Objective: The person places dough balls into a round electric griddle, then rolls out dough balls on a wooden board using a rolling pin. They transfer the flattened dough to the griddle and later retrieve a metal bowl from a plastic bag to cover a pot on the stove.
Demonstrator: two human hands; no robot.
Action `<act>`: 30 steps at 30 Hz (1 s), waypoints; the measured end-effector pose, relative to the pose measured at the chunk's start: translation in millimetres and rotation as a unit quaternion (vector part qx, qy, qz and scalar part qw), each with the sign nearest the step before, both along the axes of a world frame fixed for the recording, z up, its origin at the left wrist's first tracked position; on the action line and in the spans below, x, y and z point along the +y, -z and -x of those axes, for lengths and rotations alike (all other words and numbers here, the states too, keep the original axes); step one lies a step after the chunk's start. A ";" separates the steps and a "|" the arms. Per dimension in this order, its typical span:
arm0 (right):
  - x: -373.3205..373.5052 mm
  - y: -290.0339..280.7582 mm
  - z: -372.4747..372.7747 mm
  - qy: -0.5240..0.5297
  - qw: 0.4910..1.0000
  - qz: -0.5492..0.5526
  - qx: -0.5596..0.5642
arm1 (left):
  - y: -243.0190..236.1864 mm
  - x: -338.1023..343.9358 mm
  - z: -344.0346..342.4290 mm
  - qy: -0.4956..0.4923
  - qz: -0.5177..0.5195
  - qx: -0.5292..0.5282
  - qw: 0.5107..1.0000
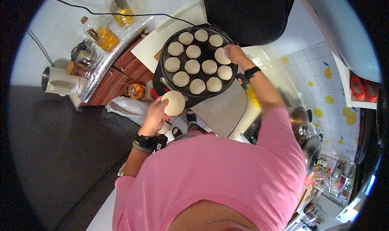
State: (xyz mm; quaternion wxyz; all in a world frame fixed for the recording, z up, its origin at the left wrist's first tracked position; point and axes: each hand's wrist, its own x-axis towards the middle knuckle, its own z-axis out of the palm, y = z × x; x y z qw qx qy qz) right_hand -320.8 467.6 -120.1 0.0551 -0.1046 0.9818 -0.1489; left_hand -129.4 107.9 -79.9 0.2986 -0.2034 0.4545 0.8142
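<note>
My left hand [152, 118] is closed on a pale round dough disc [174, 103], held near the front rim of a round black electric griddle [184, 94]. Whether it is one disc or a stack, I cannot tell. Several smaller-looking dough rounds [192, 66] lie spaced over the griddle's plate. At its right side my right hand [236, 53] has its fingers closed on the edge of another dough disc [222, 55], which rests on or just above the plate. The fingertips there are partly hidden.
The griddle's black lid [248, 12] stands raised behind it. A dark cord [133, 14] runs to the griddle from the left. Oil bottles [106, 38] and a pale jug [60, 81] stand on a foil-edged shelf at left. Lidded pots [300, 127] are at right.
</note>
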 end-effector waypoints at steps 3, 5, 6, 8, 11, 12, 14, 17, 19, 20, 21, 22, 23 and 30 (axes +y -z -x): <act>-14.9 -19.9 -12.1 -0.038 0.990 0.075 -0.110 | -9.0 7.8 2.3 -0.028 -0.052 0.022 0.998; -44.5 -27.6 -28.6 -0.054 0.926 0.249 -0.278 | -16.1 13.6 8.2 -0.018 -0.028 0.036 0.999; -66.5 -29.6 -38.2 -0.039 0.837 0.376 -0.396 | -19.2 17.1 12.3 -0.007 -0.051 0.060 0.997; -74.9 -48.3 -73.6 -0.164 0.712 0.501 -0.463 | -23.4 26.5 20.5 0.009 -0.034 0.075 0.997; -108.2 -61.0 -101.0 -0.096 0.734 0.497 -0.452 | -26.2 40.0 27.3 0.037 -0.031 0.127 0.991; -112.9 -65.1 -104.3 -0.061 0.750 0.481 -0.450 | -25.9 43.6 28.6 0.040 -0.030 0.150 0.987; -120.3 -68.2 -112.2 -0.020 0.761 0.476 -0.441 | -24.3 48.7 30.4 0.046 0.004 0.181 0.982; -113.1 -64.5 -112.7 -0.078 0.817 0.427 -0.380 | -20.7 52.8 30.5 0.052 0.048 0.176 0.982; -96.7 -58.3 -94.3 -0.012 0.824 0.434 -0.363 | -19.6 51.7 29.1 0.045 0.005 0.141 0.989; -84.1 -55.4 -80.4 0.010 0.823 0.443 -0.356 | -19.4 51.1 29.1 0.040 0.007 0.145 0.989; -66.7 -53.2 -68.5 -0.086 0.955 0.268 -0.092 | -19.4 50.2 28.2 0.034 0.002 0.152 0.988; -51.8 -49.0 -54.3 0.033 0.985 0.163 -0.038 | -19.5 49.3 27.1 0.030 0.005 0.152 0.988; -39.1 -45.2 -33.4 0.018 0.993 0.118 -0.007 | -19.8 48.2 26.3 0.030 0.020 0.154 0.988; -8.6 -13.9 -0.9 0.016 0.995 -0.094 -0.032 | -18.5 40.9 20.4 0.009 0.012 0.114 0.993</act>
